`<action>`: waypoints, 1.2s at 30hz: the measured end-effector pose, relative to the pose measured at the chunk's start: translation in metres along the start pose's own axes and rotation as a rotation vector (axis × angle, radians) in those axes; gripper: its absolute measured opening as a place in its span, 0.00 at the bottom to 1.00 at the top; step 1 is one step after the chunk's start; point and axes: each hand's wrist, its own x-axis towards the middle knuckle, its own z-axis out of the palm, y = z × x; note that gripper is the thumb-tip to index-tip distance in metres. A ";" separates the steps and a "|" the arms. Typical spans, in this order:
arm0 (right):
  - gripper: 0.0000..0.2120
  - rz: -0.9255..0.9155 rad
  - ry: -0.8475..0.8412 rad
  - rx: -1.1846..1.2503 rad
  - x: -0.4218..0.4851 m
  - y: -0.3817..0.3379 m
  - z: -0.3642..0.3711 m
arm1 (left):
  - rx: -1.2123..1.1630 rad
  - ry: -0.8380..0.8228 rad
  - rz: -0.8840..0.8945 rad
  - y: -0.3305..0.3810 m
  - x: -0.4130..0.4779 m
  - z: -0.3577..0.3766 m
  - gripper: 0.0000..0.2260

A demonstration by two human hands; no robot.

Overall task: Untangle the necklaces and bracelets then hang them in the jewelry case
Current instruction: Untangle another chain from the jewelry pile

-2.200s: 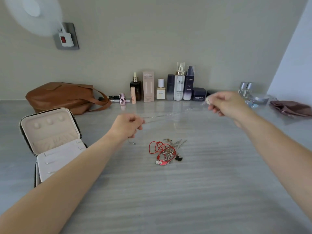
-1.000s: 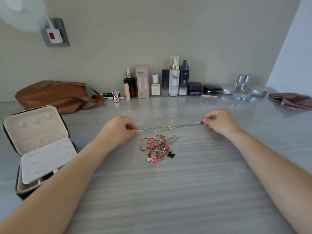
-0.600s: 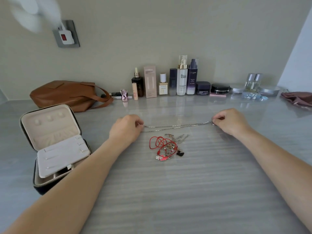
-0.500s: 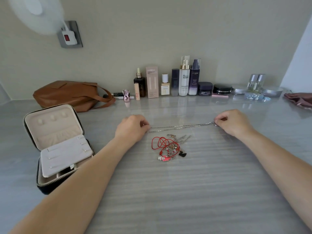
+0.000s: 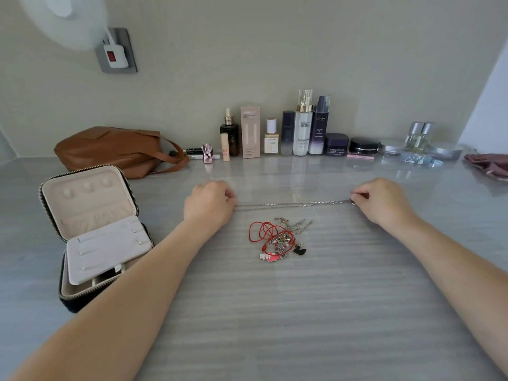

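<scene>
— Nearest on the surface (image 5: 275, 325)?
— Two bare forearms reaching in from the near edge. Off to the left, the jewelry case (image 5: 90, 204), open, lid tipped up and back, pale insert panel (image 5: 107, 247) resting aslant over the base.

— In the middle?
— A tangled heap (image 5: 280, 239) of bracelets and chains, lying loose between the forearms. Red cord (image 5: 259, 232) looped on its left side, black swan charm (image 5: 298, 250) at its near right, silver links trailing toward the far right. Apart from both hands.

— Just beyond?
— The silver chain (image 5: 291, 205), stretched in a near-straight line, long axis running left to right across the surface, doubled into two strands side by side. Just behind the heap, not touching it. On the surface or barely above it: cannot tell which.

— Held how?
— Left hand (image 5: 209, 206) at the left end, knuckles up, fingers (image 5: 229, 195) curled in and closed over the chain. Right hand (image 5: 380, 202) at the right end, fingers (image 5: 360, 195) pinched together on a small ring or clasp there.

— Farther back?
— A brown bag (image 5: 110, 149) lying behind the case, cosmetic bottles and jars (image 5: 302, 127) standing in a row along the wall, a mauve pouch (image 5: 489, 165) at the far right, a wall socket (image 5: 116, 52) with a plug high on the left.
</scene>
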 end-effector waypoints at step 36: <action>0.12 -0.805 -0.254 -0.159 -0.076 -0.114 -0.003 | -0.326 -0.237 0.426 0.027 -0.059 -0.004 0.11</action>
